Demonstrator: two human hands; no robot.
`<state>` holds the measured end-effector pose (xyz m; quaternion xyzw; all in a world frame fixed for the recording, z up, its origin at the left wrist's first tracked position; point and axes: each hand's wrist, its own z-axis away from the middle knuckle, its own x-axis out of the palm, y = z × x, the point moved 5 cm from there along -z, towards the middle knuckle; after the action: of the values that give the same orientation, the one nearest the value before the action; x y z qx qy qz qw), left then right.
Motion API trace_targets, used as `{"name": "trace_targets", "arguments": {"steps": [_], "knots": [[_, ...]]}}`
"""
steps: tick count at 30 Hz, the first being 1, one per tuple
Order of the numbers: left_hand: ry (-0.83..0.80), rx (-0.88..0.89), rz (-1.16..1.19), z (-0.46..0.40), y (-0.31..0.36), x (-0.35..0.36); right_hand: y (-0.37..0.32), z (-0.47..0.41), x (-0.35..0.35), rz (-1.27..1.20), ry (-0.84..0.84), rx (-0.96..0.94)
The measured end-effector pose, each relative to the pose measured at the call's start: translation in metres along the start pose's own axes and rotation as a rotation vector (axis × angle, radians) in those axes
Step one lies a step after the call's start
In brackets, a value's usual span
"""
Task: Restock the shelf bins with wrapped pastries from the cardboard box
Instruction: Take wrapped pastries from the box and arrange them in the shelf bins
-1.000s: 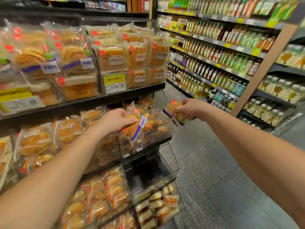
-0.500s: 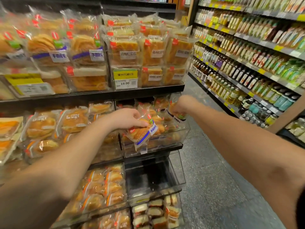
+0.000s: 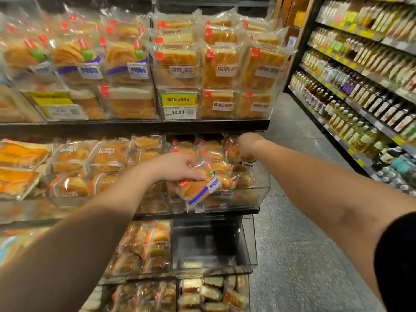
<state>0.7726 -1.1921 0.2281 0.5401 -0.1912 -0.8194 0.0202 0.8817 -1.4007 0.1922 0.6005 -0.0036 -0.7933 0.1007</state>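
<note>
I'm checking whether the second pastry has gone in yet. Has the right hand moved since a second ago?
Yes. The right hand went from out in the aisle, right of the clear bin, forward and left over the bin's back, still pinching its pastry.

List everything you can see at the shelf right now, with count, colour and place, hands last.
Clear-wrapped golden pastry with blue band: one, held over the middle shelf's right clear bin.
Second clear-wrapped pastry: one, golden, at the back right of that bin, partly hidden.
Clear plastic bin holding pastries: one, middle shelf, right end.
Empty clear plastic bin: one, directly below it.
Wrapped breads on the top shelf: many, golden with red tags.
Yellow and white price tag reading 19.90: one, top shelf front.
Bottled oils and drinks: many, yellow and dark, right aisle shelves.
Grey speckled floor: right of the rack.
Left hand: grips the banded pastry.
Right hand: holds the second pastry.
</note>
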Motion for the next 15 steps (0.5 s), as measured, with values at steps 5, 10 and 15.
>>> {"name": "trace_targets", "arguments": {"steps": [5,10,15], "knots": [[-0.006,-0.008,0.026,-0.002,0.002,-0.001,0.006,-0.013,0.010,0.025,-0.005,-0.096],[-0.031,-0.007,0.040,-0.005,0.001,0.001,0.004,-0.016,0.019,0.150,-0.008,-0.136],[-0.043,0.020,0.029,-0.005,0.003,0.001,0.003,-0.016,0.021,0.238,0.035,-0.151]]}}
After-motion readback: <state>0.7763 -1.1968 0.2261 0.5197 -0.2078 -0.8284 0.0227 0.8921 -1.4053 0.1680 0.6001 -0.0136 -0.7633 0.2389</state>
